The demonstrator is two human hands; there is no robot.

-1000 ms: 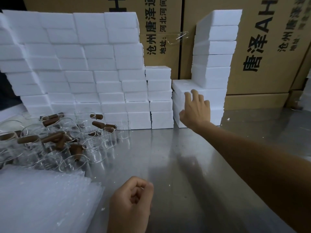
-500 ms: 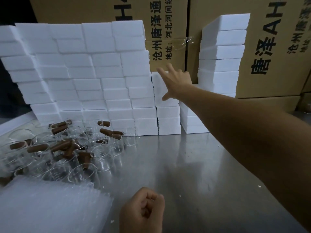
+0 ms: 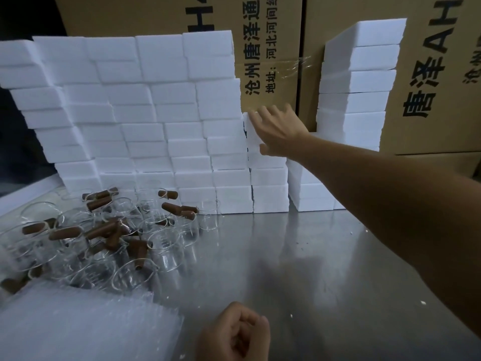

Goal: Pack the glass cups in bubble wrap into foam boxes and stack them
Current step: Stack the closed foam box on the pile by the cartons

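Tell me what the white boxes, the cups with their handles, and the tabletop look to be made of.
White boxes: foam, matte, with crumbly edges.
Cups: clear glass, see-through with bright rims.
Handles: brown, probably wood, though plastic is possible.
Tabletop: likely stainless steel, brushed grey, with blurred reflections.

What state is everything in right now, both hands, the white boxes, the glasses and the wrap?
Right hand: open, fingers spread, reaching onto the top box of the short foam-box column.
Left hand: curled into a fist, holding nothing.
Foam boxes: closed, stacked like a wall.
Glass cups: unwrapped, crowded together on the metal table.
Bubble wrap: lying in a flat pile, unused.
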